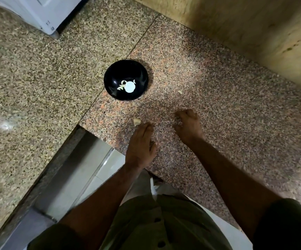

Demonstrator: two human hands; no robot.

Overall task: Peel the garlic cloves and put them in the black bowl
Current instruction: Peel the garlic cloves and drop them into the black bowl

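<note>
Going for the next garlic clove (137,121).
My left hand (140,143) reaches it flat-fingered; right hand (186,123) curled, contents unclear; peel, then black bowl (126,66).

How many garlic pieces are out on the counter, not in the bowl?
2: one garlic clove just beyond the left hand fingertips, one small piece right of the black bowl. The curled right hand may hide more.

I saw dim light, white glare inside the black bowl (126,69), and blurred, warped frame edges.
</note>
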